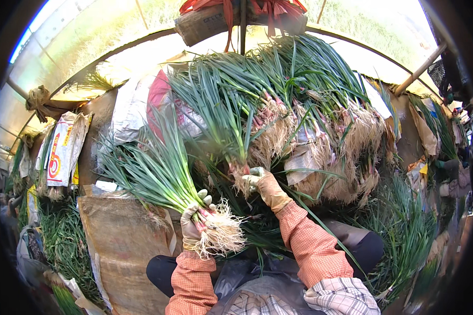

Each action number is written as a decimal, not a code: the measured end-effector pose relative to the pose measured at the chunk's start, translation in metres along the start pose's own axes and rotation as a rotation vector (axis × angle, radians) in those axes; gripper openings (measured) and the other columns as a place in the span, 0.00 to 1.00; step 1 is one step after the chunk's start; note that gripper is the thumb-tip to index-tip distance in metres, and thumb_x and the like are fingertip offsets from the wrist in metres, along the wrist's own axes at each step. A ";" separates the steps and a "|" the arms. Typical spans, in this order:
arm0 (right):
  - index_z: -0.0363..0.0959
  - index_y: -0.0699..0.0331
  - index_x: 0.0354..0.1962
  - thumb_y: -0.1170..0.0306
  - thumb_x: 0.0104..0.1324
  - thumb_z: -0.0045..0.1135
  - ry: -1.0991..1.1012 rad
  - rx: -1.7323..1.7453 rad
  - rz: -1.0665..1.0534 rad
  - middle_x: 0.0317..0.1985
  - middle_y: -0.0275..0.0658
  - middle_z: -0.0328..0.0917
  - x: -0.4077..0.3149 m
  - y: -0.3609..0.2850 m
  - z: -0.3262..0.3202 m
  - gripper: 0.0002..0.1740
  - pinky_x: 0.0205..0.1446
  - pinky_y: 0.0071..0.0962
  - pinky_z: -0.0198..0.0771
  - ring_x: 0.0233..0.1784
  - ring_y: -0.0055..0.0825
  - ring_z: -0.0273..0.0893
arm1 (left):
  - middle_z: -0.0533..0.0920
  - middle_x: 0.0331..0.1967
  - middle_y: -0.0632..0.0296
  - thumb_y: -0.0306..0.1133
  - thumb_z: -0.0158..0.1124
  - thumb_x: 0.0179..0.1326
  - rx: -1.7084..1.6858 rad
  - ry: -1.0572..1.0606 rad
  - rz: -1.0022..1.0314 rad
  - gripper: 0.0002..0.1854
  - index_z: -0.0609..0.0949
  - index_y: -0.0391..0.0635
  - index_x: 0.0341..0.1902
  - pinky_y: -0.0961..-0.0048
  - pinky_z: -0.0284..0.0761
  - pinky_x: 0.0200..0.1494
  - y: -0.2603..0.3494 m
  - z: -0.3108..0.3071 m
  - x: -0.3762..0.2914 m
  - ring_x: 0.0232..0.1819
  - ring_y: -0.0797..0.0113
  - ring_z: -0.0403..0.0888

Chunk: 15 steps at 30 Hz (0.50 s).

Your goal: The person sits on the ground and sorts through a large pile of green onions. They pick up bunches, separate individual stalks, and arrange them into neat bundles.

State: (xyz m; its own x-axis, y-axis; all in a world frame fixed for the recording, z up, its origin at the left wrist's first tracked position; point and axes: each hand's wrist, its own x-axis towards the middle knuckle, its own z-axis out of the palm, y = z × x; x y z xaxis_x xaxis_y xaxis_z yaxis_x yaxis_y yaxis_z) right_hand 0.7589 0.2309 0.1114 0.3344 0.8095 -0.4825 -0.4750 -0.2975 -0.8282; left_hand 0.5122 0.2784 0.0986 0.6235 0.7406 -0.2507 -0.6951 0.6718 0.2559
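My gloved left hand [195, 218] grips a bunch of green plants [169, 173] with long flat leaves, pinkish stem bases and pale stringy roots, probably garlic or a similar allium. The roots spill to the right of that hand, and the leaves fan up and left. My gloved right hand [265, 185] has its fingertips at the root end of another bunch [232, 141] in front of me. Whether those fingers close on stems is partly hidden. Behind it, a large heap of the same plants [276, 75] lies with its roots [276, 130] hanging towards me.
A brown woven sack [122, 244] covers a surface at my left. White sacks [132, 104] lie under the heap. Loose leaves [394, 236] pile at my right, more [65, 236] at far left. A pole [243, 27] with a tied bundle stands ahead, below translucent sheeting [102, 35].
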 end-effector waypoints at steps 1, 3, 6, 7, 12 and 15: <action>0.73 0.70 0.44 0.71 0.60 0.63 0.017 -0.097 0.131 0.34 0.33 0.79 -0.001 0.006 -0.002 0.17 0.37 0.16 0.70 0.33 0.16 0.75 | 0.76 0.56 0.51 0.27 0.55 0.59 0.035 0.040 0.009 0.24 0.69 0.33 0.60 0.59 0.73 0.55 -0.001 0.003 -0.004 0.58 0.58 0.75; 0.75 0.68 0.41 0.69 0.60 0.63 0.041 -0.220 -0.089 0.31 0.33 0.79 -0.005 0.012 -0.001 0.14 0.32 0.20 0.70 0.30 0.18 0.75 | 0.77 0.55 0.50 0.27 0.55 0.59 0.030 0.077 0.002 0.23 0.70 0.31 0.58 0.57 0.72 0.58 -0.003 0.014 -0.012 0.60 0.54 0.74; 0.75 0.60 0.38 0.63 0.59 0.63 0.095 -0.867 -0.637 0.21 0.39 0.76 -0.024 0.011 0.006 0.13 0.28 0.29 0.72 0.23 0.29 0.77 | 0.75 0.53 0.39 0.27 0.54 0.57 0.113 0.050 -0.025 0.22 0.71 0.28 0.55 0.52 0.66 0.65 -0.007 0.033 -0.020 0.62 0.48 0.71; 0.74 0.59 0.38 0.63 0.58 0.63 0.086 -1.087 -0.863 0.21 0.42 0.76 -0.034 0.011 0.011 0.13 0.28 0.31 0.73 0.24 0.34 0.78 | 0.77 0.49 0.37 0.27 0.54 0.57 0.095 0.049 -0.094 0.22 0.71 0.26 0.54 0.57 0.69 0.63 -0.009 0.038 -0.022 0.57 0.49 0.75; 0.69 0.64 0.55 0.54 0.59 0.62 -0.588 -1.087 -0.073 0.46 0.52 0.78 -0.067 0.011 0.019 0.32 0.57 0.37 0.69 0.54 0.41 0.76 | 0.81 0.34 0.43 0.28 0.56 0.56 0.343 0.149 -0.063 0.16 0.78 0.26 0.42 0.63 0.73 0.58 -0.021 0.037 -0.016 0.41 0.55 0.79; 0.43 0.60 0.70 0.39 0.50 0.65 -0.282 -0.803 0.131 0.60 0.54 0.68 -0.057 0.017 0.031 0.61 0.66 0.35 0.60 0.64 0.40 0.67 | 0.81 0.31 0.43 0.29 0.57 0.55 0.448 0.110 -0.001 0.15 0.77 0.28 0.41 0.66 0.80 0.42 -0.023 0.023 -0.025 0.29 0.59 0.80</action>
State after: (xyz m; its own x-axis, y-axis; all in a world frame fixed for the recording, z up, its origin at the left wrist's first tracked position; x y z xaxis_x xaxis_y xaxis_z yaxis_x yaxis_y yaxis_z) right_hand 0.7066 0.1952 0.1340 0.0523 0.8074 -0.5877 0.2598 -0.5792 -0.7727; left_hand 0.5208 0.2442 0.1203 0.5659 0.7500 -0.3425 -0.4562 0.6308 0.6277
